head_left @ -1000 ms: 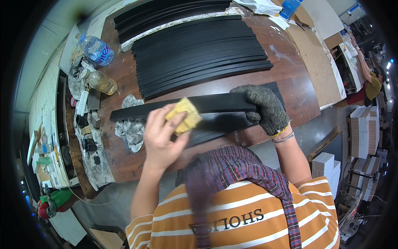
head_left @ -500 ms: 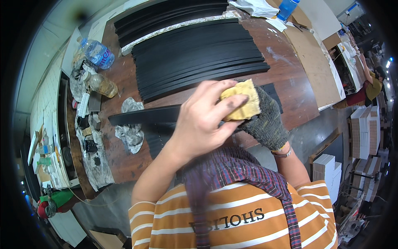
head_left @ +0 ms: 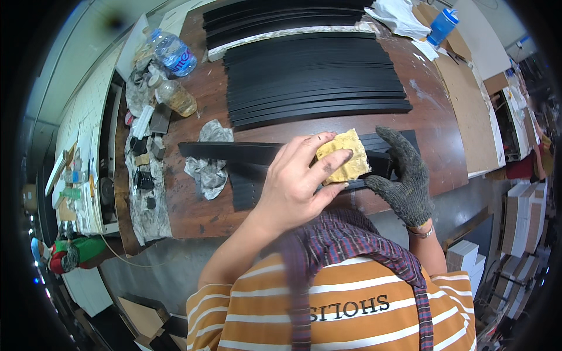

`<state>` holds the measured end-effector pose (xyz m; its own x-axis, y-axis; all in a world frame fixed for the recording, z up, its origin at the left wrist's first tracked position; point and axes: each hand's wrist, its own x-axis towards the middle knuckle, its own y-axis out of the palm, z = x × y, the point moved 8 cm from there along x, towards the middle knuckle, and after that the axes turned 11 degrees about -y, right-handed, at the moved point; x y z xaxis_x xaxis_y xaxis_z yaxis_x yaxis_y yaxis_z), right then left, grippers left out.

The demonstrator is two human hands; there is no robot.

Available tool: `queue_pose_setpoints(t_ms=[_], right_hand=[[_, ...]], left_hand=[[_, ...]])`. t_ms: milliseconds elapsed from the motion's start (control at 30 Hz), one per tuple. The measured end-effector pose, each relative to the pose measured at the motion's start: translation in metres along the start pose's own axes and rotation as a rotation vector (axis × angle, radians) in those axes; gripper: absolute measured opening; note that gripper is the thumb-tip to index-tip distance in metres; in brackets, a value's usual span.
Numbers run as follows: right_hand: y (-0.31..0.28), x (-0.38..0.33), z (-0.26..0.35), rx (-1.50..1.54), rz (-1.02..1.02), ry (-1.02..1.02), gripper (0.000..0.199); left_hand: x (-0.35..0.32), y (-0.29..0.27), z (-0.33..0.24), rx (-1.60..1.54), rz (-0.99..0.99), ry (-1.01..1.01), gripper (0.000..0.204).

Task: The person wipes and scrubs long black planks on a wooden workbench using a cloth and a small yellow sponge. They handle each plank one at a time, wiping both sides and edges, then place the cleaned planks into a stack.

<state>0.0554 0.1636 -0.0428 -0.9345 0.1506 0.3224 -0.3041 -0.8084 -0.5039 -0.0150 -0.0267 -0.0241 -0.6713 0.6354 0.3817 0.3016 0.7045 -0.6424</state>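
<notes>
Loosening is shown in the head view: the gloved right hand (head_left: 407, 178), closed on the black strip (head_left: 228, 151) a moment ago, is now spread wide about its right end; contact cannot be told. A yellow sponge (head_left: 345, 158) is pinched by the bare left hand (head_left: 293, 181) near that end. The strip's left part is stretched over a crumpled cloth (head_left: 208, 175); for wiping, it seems less firmly held.

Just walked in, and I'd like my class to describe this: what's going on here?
A person at a brown table is handling a long black strip. The bare left hand holds a yellow sponge at the strip's right-hand part. The right hand, in a dark knitted glove, is spread open around the strip's right end. The strip's left part passes in front of a crumpled, stained rag. Further back lies a closely packed row of black strips.
</notes>
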Motion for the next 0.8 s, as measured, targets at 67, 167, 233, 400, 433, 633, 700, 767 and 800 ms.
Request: queue_pose_setpoints(t_ms=[67,167,233,400,433,633,700,767,800], right_hand=[[-0.003,-0.007,-0.002,-0.018,0.016,0.047,0.082],[-0.015,-0.015,-0.001,-0.011,-0.005,0.041,0.082],[-0.024,-0.02,0.0,-0.025,-0.03,0.013,0.082],[-0.04,-0.031,-0.004,0.001,-0.064,0.072,0.081],[-0.042,-0.032,-0.003,-0.003,-0.067,0.061,0.08],[-0.044,-0.029,-0.005,-0.051,-0.062,0.024,0.077],[-0.044,-0.028,-0.006,-0.038,-0.063,0.01,0.077],[-0.043,-0.027,-0.012,0.009,-0.055,0.077,0.073],[-0.042,-0.026,-0.012,0.036,-0.061,0.083,0.072]], left_hand=[[-0.011,-0.013,0.035,0.001,-0.084,-0.105,0.051],[-0.043,-0.053,0.13,0.12,-0.222,-0.321,0.04],[-0.075,-0.086,0.204,0.076,-0.306,-0.499,0.039],[-0.143,-0.149,0.345,0.386,-0.409,-0.884,0.038],[-0.152,-0.157,0.36,0.401,-0.41,-0.903,0.038],[-0.222,-0.201,0.366,0.527,-0.575,-0.952,0.044],[-0.249,-0.211,0.355,0.616,-0.541,-1.093,0.045],[-0.265,-0.217,0.341,0.742,-0.474,-1.219,0.044],[-0.259,-0.218,0.321,0.889,-0.506,-1.113,0.043]])
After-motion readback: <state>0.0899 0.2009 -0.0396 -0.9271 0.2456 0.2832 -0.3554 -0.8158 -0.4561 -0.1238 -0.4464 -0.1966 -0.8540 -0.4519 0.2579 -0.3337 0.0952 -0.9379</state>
